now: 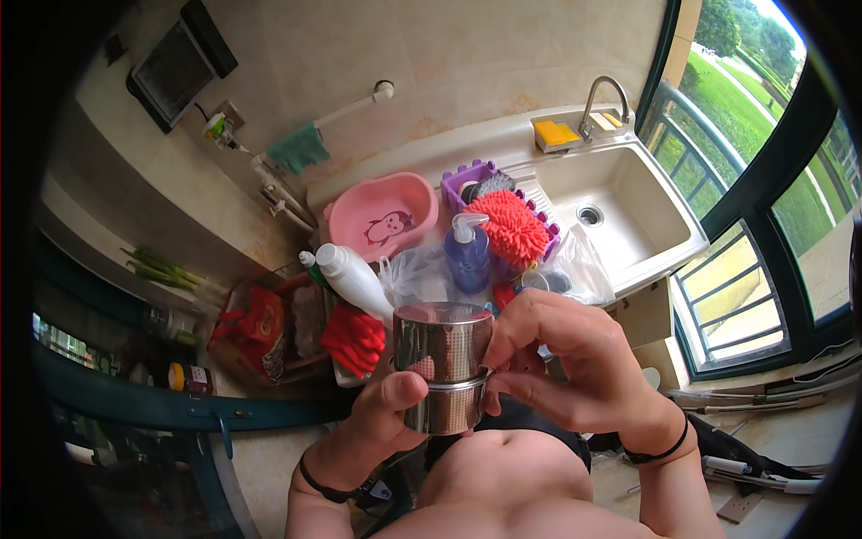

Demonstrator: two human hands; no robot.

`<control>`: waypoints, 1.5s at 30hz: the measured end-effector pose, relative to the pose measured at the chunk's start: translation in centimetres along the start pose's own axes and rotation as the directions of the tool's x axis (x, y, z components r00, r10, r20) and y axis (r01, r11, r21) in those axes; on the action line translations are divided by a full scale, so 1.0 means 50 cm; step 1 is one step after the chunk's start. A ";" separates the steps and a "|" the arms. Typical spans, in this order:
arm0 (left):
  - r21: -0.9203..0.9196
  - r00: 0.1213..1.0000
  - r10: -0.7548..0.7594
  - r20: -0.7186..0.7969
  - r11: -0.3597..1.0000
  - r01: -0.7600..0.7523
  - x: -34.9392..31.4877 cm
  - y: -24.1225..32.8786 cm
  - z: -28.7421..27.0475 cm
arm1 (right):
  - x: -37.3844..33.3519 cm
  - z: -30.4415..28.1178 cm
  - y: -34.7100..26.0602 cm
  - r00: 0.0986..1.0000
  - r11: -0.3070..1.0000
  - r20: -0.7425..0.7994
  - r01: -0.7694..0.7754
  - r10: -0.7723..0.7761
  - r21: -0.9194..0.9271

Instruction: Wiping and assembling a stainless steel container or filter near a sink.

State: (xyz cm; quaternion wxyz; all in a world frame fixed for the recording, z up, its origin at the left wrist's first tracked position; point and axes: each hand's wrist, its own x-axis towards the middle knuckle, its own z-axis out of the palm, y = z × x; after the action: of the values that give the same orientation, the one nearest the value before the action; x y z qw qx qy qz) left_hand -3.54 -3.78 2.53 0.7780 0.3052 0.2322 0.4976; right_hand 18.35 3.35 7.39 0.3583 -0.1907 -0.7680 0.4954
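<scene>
A shiny metal cylinder with perforated walls, like a strainer basket, is held up in front of my body. A rim rings it about two thirds of the way down, and its top face looks flat and reflective. My left hand wraps round its left side, the thumb against the wall near the rim. At the right side, my right hand pinches the rim between thumb and fingers. Behind the cylinder stand a blue pump bottle and a tilted white bottle.
A pale sink with a curved faucet lies at the back right. Left of it are a purple basket, a fuzzy red cloth and a pink basin. Red gloves lie left of my hands. Windows line the right.
</scene>
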 end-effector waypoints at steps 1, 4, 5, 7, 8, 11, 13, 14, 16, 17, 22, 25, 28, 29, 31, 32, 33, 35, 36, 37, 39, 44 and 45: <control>0.000 1.000 -0.001 0.002 1.000 0.001 0.000 -0.002 -0.005 | -0.002 0.002 0.004 1.000 1.000 -0.002 0.000 0.000 -0.001; -0.081 0.999 0.004 0.046 0.997 -0.001 -0.001 -0.005 -0.010 | -0.004 0.011 0.028 0.998 0.977 -0.063 0.023 -0.010 0.211; -0.076 0.999 0.014 0.052 0.997 -0.010 0.000 -0.004 -0.009 | -0.004 0.011 0.033 0.994 0.975 -0.090 0.081 -0.063 0.205; -0.074 0.998 0.023 0.056 0.997 -0.019 -0.002 -0.005 -0.009 | -0.003 0.010 0.031 0.987 0.971 -0.115 0.134 -0.113 0.199; -0.071 0.998 0.015 0.060 0.997 -0.010 -0.002 -0.005 -0.010 | -0.001 0.007 0.022 0.986 0.982 -0.096 0.150 -0.139 0.116; -0.078 0.998 0.006 0.064 0.997 -0.001 -0.004 -0.008 -0.014 | 0.000 0.010 0.011 0.980 0.983 -0.073 0.182 -0.183 -0.022; -0.087 0.998 0.004 0.067 0.996 0.002 -0.002 -0.008 -0.017 | -0.002 0.011 0.007 0.977 0.977 -0.072 0.195 -0.201 -0.080; -0.083 0.998 -0.008 0.056 0.996 0.012 -0.002 -0.007 -0.016 | -0.004 0.013 0.003 0.992 0.995 -0.086 0.099 -0.097 0.028; -0.080 0.999 -0.018 0.045 0.997 0.022 -0.001 -0.005 -0.014 | -0.009 0.017 0.000 0.996 0.991 -0.088 0.003 0.010 0.135; -0.065 0.999 -0.028 0.029 0.997 0.029 0.000 -0.003 -0.013 | -0.011 0.020 -0.001 0.992 0.970 -0.101 -0.055 0.081 0.238; -0.028 0.999 -0.004 -0.036 1.000 0.003 0.001 0.001 0.002 | -0.006 0.012 0.023 0.990 0.987 -0.104 0.106 -0.094 0.118; -0.024 0.999 0.012 -0.037 1.000 -0.013 0.000 0.003 0.007 | -0.002 0.006 0.005 0.977 0.977 -0.057 0.199 -0.204 -0.082; -0.018 0.997 0.016 -0.071 1.000 -0.017 -0.004 0.006 0.013 | -0.004 0.008 -0.001 0.985 0.981 -0.033 0.167 -0.171 -0.095; 0.000 0.997 0.009 -0.071 1.000 -0.009 -0.005 0.007 0.011 | -0.005 0.008 0.000 0.983 0.972 -0.018 0.176 -0.181 -0.158; 0.017 0.997 0.002 -0.074 1.000 -0.001 -0.005 0.004 0.008 | -0.003 0.006 0.001 0.982 0.958 0.001 0.186 -0.190 -0.217; 0.025 0.995 0.024 -0.092 0.999 -0.022 -0.004 0.001 0.008 | -0.001 0.005 0.001 0.980 0.947 0.017 0.195 -0.198 -0.257; 0.034 0.993 0.044 -0.108 0.999 -0.041 -0.004 -0.001 0.009 | -0.001 0.004 -0.001 0.979 0.933 0.031 0.203 -0.203 -0.296; 0.069 0.993 0.040 -0.111 0.997 -0.032 -0.006 0.006 0.014 | 0.002 -0.001 -0.002 0.968 0.893 0.064 0.249 -0.243 -0.376; 0.104 0.993 0.038 -0.114 0.994 -0.026 -0.006 0.010 0.018 | 0.004 -0.003 -0.002 0.954 0.842 0.102 0.297 -0.281 -0.451; 0.103 0.993 0.037 -0.115 0.994 -0.026 -0.006 0.012 0.021 | 0.004 -0.005 -0.004 0.954 0.842 0.102 0.296 -0.281 -0.450; 0.131 0.988 0.031 -0.152 0.991 -0.011 -0.006 0.015 0.026 | 0.004 -0.010 -0.009 0.947 0.771 0.208 0.320 -0.245 -0.551; 0.052 0.993 -0.080 -0.083 0.995 0.084 -0.002 0.011 0.004 | 0.016 -0.016 0.007 0.928 0.801 0.235 0.369 -0.289 -0.471; 0.031 0.994 -0.086 -0.073 0.996 0.088 -0.002 0.009 0.004 | 0.018 -0.016 0.012 0.929 0.826 0.233 0.362 -0.286 -0.431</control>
State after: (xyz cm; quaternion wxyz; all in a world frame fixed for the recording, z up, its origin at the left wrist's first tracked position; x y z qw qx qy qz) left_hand -3.74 -3.78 2.97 0.7849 0.2898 0.2814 0.4698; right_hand 18.31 4.67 7.40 0.3186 -0.0977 -0.9115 0.2412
